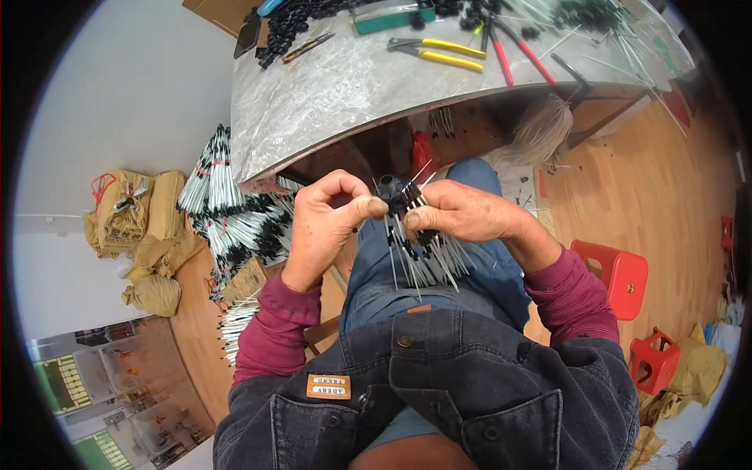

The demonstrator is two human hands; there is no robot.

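Over my lap I hold a bundle of thin white rods [423, 262], their black plastic fittings bunched at the top, where a black round hub [387, 186] shows. My right hand [466, 211] is closed round the right side of the bundle, thumb across the black fittings. On the left side, my left hand [333, 215] pinches thumb against forefinger at the edge of the black fittings. Whatever small part lies between those fingertips is mostly hidden. The rods' lower ends fan out toward my body.
Ahead stands a grey table [313, 110] carrying yellow-handled pliers [450, 55], red-handled pliers [525, 53], a pen-like tool [308, 48] and black parts [291, 31]. Stacked rod bundles [215, 176] and brown sacks [133, 211] lie left. A red stool [623, 278] stands right.
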